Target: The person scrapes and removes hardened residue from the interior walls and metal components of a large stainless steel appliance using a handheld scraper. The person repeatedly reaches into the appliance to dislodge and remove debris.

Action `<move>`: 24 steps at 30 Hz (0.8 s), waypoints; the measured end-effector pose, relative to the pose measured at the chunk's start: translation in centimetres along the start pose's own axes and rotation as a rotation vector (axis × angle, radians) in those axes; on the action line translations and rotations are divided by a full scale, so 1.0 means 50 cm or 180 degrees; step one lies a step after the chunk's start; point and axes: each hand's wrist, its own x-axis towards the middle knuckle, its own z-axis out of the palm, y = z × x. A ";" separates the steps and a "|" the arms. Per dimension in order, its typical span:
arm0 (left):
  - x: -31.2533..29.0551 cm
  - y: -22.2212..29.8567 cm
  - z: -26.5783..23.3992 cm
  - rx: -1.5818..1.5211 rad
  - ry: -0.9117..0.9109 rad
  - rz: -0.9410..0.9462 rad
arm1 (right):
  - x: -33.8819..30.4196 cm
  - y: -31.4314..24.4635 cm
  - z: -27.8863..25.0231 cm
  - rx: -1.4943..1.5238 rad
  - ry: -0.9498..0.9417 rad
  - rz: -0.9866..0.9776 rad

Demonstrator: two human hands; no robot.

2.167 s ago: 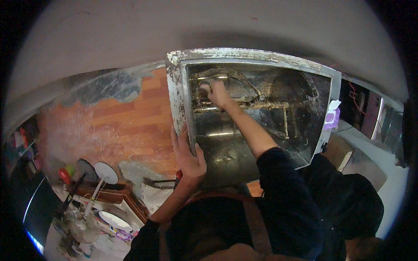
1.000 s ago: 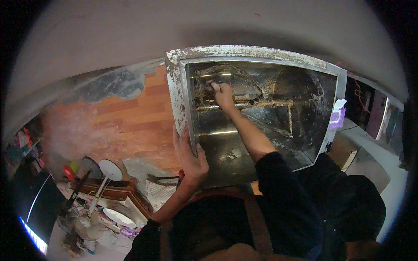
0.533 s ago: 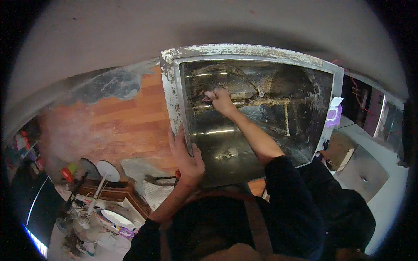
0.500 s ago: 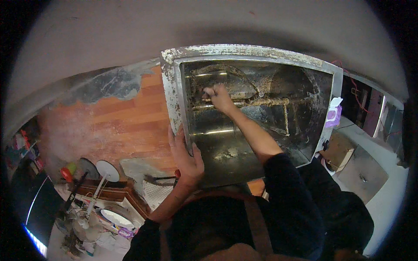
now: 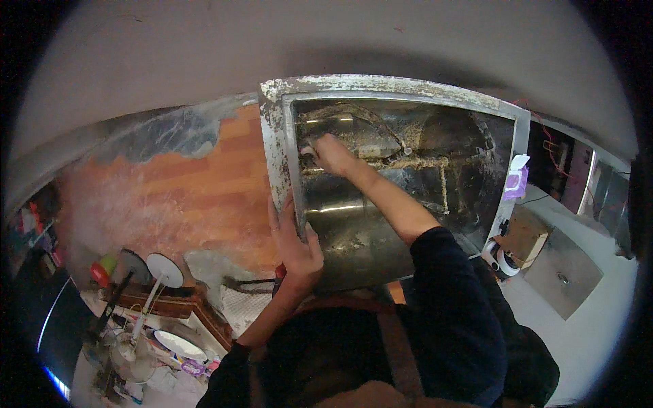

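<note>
A large metal mixer tub point(image 5: 354, 251) with a worn, pale-flaked rim point(image 5: 394, 84) lies in front of me. Inside it runs a mixing shaft point(image 5: 415, 162) with curved and straight arms, crusted with dried tan residue. My right hand point(image 5: 331, 155) reaches into the tub near its left end wall, above the crusted shaft. Its fingers are curled closed, and what they hold, if anything, is hidden. My left hand point(image 5: 298, 248) clasps the tub's left rim, fingers along the outside and thumb over the inner side.
A purple wipes pack point(image 5: 517, 181) sits on the right rim. Beyond it are a cardboard box point(image 5: 527, 236) and a white roll point(image 5: 506, 263). Wood-look flooring point(image 5: 204, 197) with whitish dust spreads left. A white round-topped stand point(image 5: 165, 270) and clutter stand lower left.
My right hand has moved slightly left toward the tub's end wall. My left hand stays on the rim. The whole view has shifted a little.
</note>
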 end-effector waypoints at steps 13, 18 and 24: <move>0.003 0.005 -0.006 -0.0069 -0.0032 -0.0111 | -0.029 -0.048 -0.056 0.0417 0.0245 0.0392; 0.005 0.003 -0.009 -0.0058 -0.0015 -0.0055 | -0.073 -0.045 0.039 0.0930 0.0625 0.0252; 0.004 0.002 0.000 -0.0142 0.0012 -0.0024 | -0.041 0.040 0.057 0.2107 0.1553 0.1528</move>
